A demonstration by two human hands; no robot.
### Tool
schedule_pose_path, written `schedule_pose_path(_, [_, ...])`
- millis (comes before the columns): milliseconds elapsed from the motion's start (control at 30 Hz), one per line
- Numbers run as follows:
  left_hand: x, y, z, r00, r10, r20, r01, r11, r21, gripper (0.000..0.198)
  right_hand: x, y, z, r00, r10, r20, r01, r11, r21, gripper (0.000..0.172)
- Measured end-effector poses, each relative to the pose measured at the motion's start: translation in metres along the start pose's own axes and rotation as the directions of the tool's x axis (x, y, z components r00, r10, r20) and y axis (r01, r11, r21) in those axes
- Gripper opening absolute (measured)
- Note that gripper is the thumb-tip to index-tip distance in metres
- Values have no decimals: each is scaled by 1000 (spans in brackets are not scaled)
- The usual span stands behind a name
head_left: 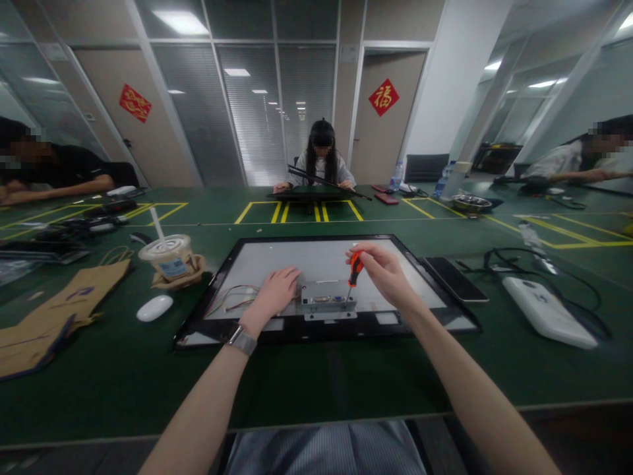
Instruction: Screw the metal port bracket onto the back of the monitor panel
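A monitor panel (316,260) lies face down on the green table, black frame around a silver back. Near its front edge sits a small metal box with connector ports (328,303). My left hand (273,293) rests on the panel just left of that box, fingers curled and pressing down. My right hand (383,270) is closed around an orange-and-black screwdriver (354,269), held upright with its tip on the box's right end. Thin coloured wires (232,297) run out from under my left hand.
A lidded drink cup with a straw (168,256), a white mouse (155,307) and brown paper bags (59,310) lie at the left. A black phone (455,278), a white device (546,311) and cables lie at the right. Other people sit across and at both sides.
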State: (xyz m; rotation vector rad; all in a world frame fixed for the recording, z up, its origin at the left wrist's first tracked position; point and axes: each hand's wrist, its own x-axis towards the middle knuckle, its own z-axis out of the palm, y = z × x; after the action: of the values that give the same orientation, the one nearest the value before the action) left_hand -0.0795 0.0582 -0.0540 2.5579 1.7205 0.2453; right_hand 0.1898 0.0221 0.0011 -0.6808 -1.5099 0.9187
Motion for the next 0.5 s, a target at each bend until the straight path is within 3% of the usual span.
schedule_pose_path(200, [0, -1, 0, 1000, -3, 6, 3, 1000, -5, 48, 1, -2, 2, 1000, -30, 3, 29, 994, 105, 22])
schedule_pose_path(500, [1, -2, 3, 1000, 2, 5, -2, 1000, 2, 48, 0, 0, -2, 998, -60, -20, 61, 998, 34, 17])
